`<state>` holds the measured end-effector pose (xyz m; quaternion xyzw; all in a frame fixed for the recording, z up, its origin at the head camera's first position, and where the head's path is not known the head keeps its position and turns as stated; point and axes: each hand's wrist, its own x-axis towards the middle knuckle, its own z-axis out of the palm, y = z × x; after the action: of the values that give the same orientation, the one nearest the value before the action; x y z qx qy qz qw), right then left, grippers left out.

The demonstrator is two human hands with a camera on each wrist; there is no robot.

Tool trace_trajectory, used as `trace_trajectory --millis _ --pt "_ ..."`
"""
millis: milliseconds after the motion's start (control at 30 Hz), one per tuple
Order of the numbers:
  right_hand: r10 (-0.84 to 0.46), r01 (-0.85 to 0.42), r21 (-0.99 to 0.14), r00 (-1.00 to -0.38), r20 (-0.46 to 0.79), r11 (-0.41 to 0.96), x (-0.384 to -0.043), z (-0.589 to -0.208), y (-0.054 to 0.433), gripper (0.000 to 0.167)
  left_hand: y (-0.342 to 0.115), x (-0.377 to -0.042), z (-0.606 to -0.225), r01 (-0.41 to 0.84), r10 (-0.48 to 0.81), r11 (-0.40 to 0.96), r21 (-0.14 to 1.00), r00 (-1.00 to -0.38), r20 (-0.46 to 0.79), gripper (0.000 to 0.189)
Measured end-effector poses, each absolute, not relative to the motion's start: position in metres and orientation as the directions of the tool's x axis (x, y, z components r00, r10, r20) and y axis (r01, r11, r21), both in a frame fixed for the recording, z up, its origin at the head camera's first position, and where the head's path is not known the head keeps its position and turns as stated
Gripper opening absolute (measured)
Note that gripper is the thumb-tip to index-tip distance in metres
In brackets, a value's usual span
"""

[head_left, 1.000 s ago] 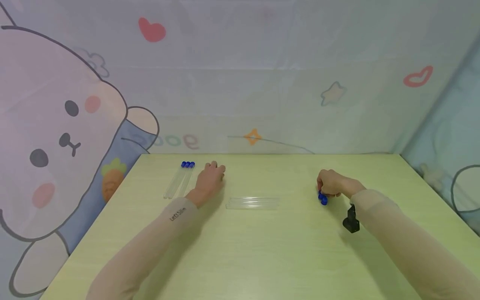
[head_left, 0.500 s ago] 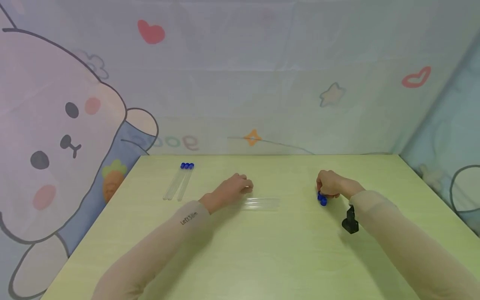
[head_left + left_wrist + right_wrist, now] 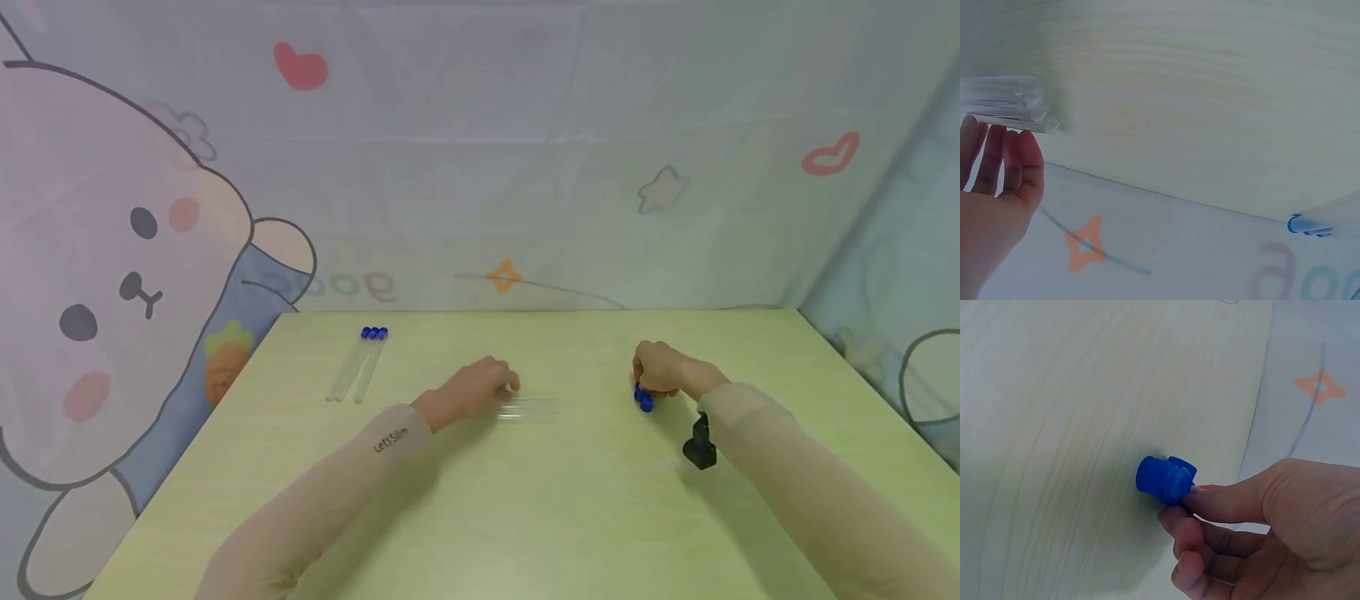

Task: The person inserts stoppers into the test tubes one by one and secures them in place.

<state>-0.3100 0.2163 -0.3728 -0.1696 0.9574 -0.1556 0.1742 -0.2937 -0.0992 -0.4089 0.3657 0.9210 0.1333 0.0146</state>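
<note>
You work both hands at once over a pale wooden worktop (image 3: 480,517). Your left hand (image 3: 470,391) reaches to the uncapped clear tubes (image 3: 529,409), which lie side by side about midway between the worktop's left and right edges, lengthwise along the back edge. Its fingers are loosely bent at the tubes' side, gripping nothing that shows; whether the fingertips touch the glassy walls, you cannot tell. Your right hand (image 3: 657,367), nearer the worktop's right edge, pinches at a small cluster of blue caps (image 3: 1155,475) between thumb and forefinger, the other fingers curled beneath; how many caps are in the pinch is hidden. Toward the back left corner rest three blue-capped tubes (image 3: 356,371), their capped ends together and pointing to the back edge, the third splayed slightly from its neighbors at the clear end. Lettering marks your left sleeve (image 3: 337,492), and a black device (image 3: 700,446) hangs at your right wrist. A cartoon-printed cloth (image 3: 480,167) stands behind the back edge.
</note>
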Motion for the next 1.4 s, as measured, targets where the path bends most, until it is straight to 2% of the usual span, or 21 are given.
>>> trace_trajectory --millis 533,833,1000,1233,1400 --pt "-0.362 -0.265 -0.330 -0.888 -0.283 0.906 -0.3135 -0.3774 0.2172 0.019 -0.0931 -0.2890 -0.4082 0.647 0.655 0.736 0.199 -0.755 0.035 0.031" --pt "-0.381 -0.284 -0.345 -0.888 -0.258 0.895 -0.3136 -0.3783 0.2194 0.020 -0.0931 -0.2910 -0.4036 0.635 0.612 0.767 0.089 -0.767 0.196 0.040" --pt "-0.399 -0.304 -0.349 -0.884 -0.244 0.886 -0.3104 -0.3768 0.2205 0.020 -0.0938 -0.2935 -0.4029 0.637 0.597 0.763 0.106 -0.758 0.262 0.041" --pt "-0.421 -0.322 -0.360 -0.875 -0.240 0.876 -0.3112 -0.3768 0.2234 0.016 -0.0981 -0.2952 -0.4031 0.637 0.591 0.761 0.125 -0.760 0.270 0.041" --pt "-0.410 -0.325 -0.326 -0.879 -0.241 0.888 -0.3122 -0.3762 0.2224 0.016 -0.0988 -0.2953 -0.4027 0.636 0.585 0.757 0.150 -0.762 0.276 0.041"
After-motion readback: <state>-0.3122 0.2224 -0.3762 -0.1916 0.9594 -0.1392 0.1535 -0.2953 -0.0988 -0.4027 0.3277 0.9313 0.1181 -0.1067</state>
